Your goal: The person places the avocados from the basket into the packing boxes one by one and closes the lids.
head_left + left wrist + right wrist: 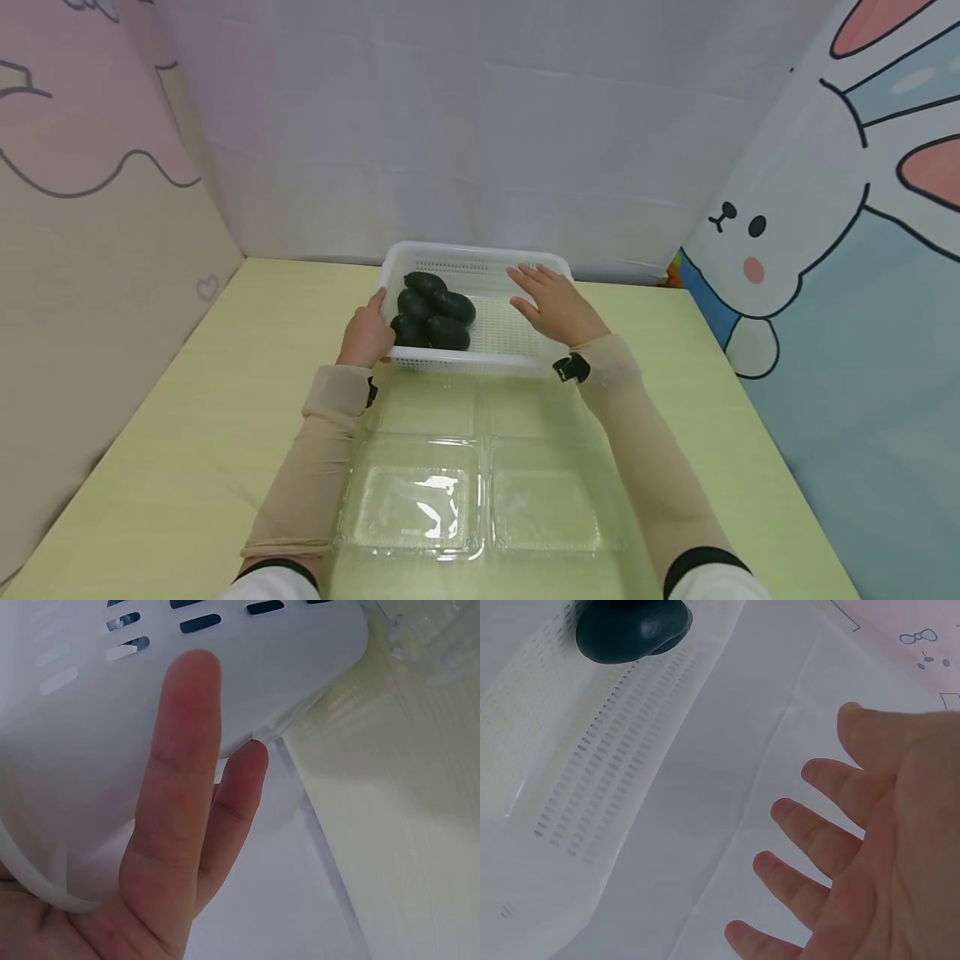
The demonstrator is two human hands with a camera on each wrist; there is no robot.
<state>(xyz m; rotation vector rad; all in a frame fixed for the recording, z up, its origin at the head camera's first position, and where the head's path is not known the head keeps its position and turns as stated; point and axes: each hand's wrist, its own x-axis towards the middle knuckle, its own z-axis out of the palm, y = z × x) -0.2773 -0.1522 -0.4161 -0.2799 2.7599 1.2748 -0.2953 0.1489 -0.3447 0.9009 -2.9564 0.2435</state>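
Several dark green, smooth avocados (435, 310) lie bunched at the left end of a white perforated plastic basket (501, 360). At the basket's left side my left hand (366, 336) holds its wall. In the left wrist view its fingers (184, 750) lie along the outside below the rim; the thumb is mostly hidden. Above the basket's right end is my right hand (557, 307), fingers spread and holding nothing. The right wrist view shows that hand (870, 862) apart from the basket, with an avocado (630, 630) at the top left.
A clear plastic tray (486, 500) with several compartments lies on the pale yellow table (217, 433), on the near side of the basket. Behind the basket rises a white sheet wall (480, 150). A printed rabbit panel (840, 333) stands to the right.
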